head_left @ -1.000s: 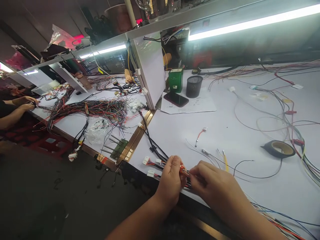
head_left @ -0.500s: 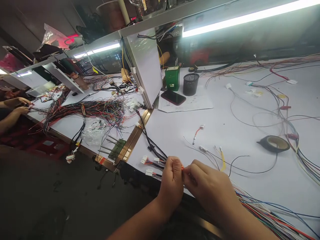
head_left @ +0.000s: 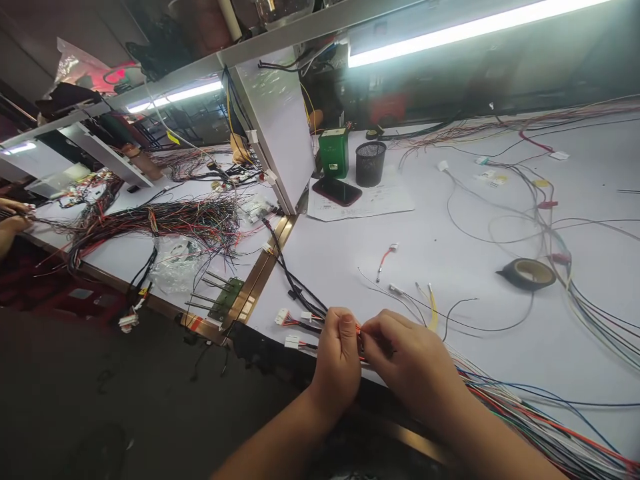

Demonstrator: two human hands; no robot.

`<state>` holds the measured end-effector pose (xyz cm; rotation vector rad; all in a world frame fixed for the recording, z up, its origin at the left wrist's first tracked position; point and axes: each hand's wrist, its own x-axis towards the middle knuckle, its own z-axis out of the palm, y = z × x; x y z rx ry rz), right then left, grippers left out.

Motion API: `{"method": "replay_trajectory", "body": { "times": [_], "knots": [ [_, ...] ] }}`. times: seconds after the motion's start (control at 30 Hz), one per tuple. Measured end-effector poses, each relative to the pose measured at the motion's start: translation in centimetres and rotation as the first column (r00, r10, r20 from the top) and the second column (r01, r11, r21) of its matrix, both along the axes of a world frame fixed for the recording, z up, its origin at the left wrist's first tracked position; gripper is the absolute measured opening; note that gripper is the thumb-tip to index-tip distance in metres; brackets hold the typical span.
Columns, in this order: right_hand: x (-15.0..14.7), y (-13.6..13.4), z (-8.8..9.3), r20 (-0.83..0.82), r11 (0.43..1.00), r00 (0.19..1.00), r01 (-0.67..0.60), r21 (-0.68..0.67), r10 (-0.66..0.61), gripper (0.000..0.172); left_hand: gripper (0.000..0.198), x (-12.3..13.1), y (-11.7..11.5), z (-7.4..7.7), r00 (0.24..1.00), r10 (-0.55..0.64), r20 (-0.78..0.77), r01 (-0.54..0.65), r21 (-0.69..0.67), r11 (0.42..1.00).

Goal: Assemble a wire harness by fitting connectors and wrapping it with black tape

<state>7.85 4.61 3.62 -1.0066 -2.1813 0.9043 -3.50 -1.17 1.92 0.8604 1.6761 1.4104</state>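
Observation:
Close to the front edge of the table, my left hand [head_left: 339, 357] is wrapped round a wire harness [head_left: 316, 308], its thumb on top. Black sleeved branches and white connectors [head_left: 293, 342] stick out to the left of that fist. Just to its right, my right hand [head_left: 405, 347] pinches at the orange-red wires where they come out of the left hand; the fingertips hide exactly what they hold. Loose coloured wires [head_left: 505, 397] run out from beneath my right forearm toward the lower right.
A roll of black tape [head_left: 530, 274] and short wires lie to the right. Behind stand a green box [head_left: 333, 153], a black mesh cup [head_left: 371, 164] and a phone [head_left: 337, 191] on paper. Left of the divider [head_left: 275, 120] lies a large wire bundle [head_left: 175, 223]; another person's hand [head_left: 14, 208] is at the far left.
The view has shifted slightly, so the table things appear further left. My right fingers have moved a little at the wires, while my left hand keeps its grip.

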Motion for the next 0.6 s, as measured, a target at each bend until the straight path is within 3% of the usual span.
{"method": "replay_trajectory", "body": {
  "times": [0.17, 0.33, 0.53, 0.6],
  "knots": [
    [0.28, 0.0, 0.1, -0.04, 0.999, 0.999, 0.007, -0.051, -0.009, 0.014, 0.04, 0.03, 0.45, 0.48, 0.996, 0.052, 0.067, -0.048, -0.061, 0.997],
    [0.8, 0.34, 0.06, 0.021, 0.939, 0.999, 0.045, -0.341, -0.04, 0.01, 0.041, 0.07, 0.8, 0.15, 0.974, 0.073, 0.215, -0.054, -0.095, 0.994],
    [0.87, 0.6, 0.31, 0.03, 0.901, 0.999, 0.049, -0.43, -0.04, 0.013, 0.042, 0.05, 0.75, 0.18, 0.996, 0.06, 0.058, -0.056, -0.069, 0.996],
    [0.86, 0.83, 0.36, 0.011, 0.863, 0.999, 0.032, -0.505, -0.031, 0.012, 0.041, 0.11, 0.71, 0.18, 0.998, 0.048, 0.042, -0.045, -0.059, 0.997]
  ]
}}
